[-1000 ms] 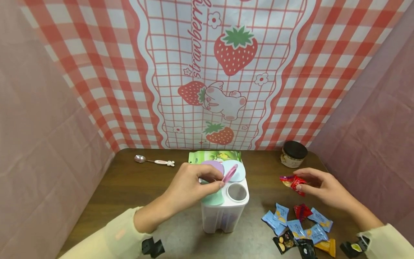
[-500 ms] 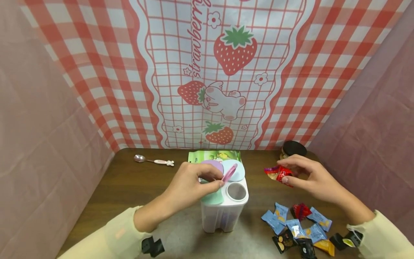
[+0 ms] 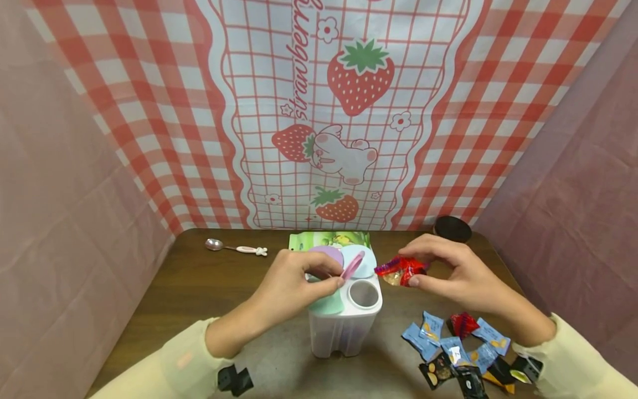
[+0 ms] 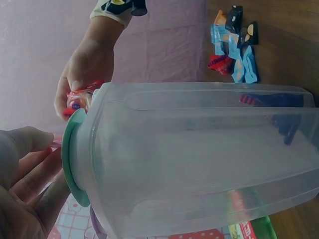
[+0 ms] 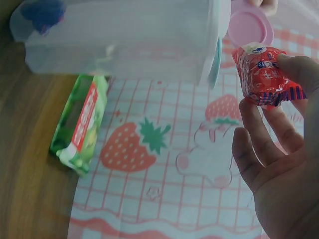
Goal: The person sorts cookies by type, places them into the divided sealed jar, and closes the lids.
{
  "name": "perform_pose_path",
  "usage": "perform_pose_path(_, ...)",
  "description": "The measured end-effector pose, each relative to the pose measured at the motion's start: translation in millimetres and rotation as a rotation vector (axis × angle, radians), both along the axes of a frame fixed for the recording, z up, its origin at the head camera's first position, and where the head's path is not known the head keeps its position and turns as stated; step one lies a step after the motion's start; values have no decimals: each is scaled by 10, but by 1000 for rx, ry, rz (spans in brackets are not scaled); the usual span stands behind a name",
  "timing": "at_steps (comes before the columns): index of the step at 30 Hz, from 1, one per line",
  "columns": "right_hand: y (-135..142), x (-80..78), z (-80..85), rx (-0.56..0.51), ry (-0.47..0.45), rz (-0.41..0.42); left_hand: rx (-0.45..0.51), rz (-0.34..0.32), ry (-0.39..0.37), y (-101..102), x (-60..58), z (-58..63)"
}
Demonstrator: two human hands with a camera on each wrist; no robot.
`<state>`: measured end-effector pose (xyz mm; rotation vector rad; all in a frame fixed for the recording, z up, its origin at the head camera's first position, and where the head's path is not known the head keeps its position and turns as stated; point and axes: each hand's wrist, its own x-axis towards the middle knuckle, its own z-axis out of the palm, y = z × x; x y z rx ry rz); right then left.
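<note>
A tall translucent container (image 3: 344, 330) with a white top stands mid-table. Its purple, blue and green lids are on, while one round opening (image 3: 364, 294) lies uncovered. My left hand (image 3: 294, 282) pinches the pink lid (image 3: 353, 265) upright beside that opening. Just right of the container, my right hand (image 3: 456, 271) holds a red-wrapped snack packet (image 3: 402, 270) between thumb and fingers. In the right wrist view the red packet (image 5: 264, 74) is close to the pink lid (image 5: 250, 27). Something dark blue (image 4: 279, 112) shows through the container's wall near its bottom.
Several blue packets (image 3: 454, 350), black packets (image 3: 437, 370) and another red packet (image 3: 463, 325) lie at the right front. A black-lidded jar (image 3: 452, 229) stands back right, a spoon (image 3: 236, 247) back left. Behind the container lies a green package (image 3: 329, 239).
My right hand has carried the red packet leftward from above the loose packets to beside the container. The left hand with the pink lid has stayed in place.
</note>
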<state>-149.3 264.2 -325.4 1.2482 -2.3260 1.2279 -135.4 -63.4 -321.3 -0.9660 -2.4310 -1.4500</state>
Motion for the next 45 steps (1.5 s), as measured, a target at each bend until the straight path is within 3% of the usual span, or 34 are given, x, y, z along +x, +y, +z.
perform_pose_path(7, -200, -5, 4, 12, 39, 95, 3, -2, 4, -1, -8, -4)
perform_pose_path(16, -389, -13, -33, 51, -27, 126, 19, -15, 28, -2, -23, -17)
perform_pose_path(21, -407, -35, -38, 39, -12, 178, 19, -14, 37, -1, -29, -26)
perform_pose_path(31, -502, -58, -61, 44, -10, 132, 12, -5, 26, -9, -20, -32)
perform_pose_path(36, -545, -58, -62, 45, 51, 185, 8, -4, 22, -7, -21, -27)
perform_pose_path(45, -534, -22, -81, 105, 103, 179, 14, -8, 26, -8, -9, -32)
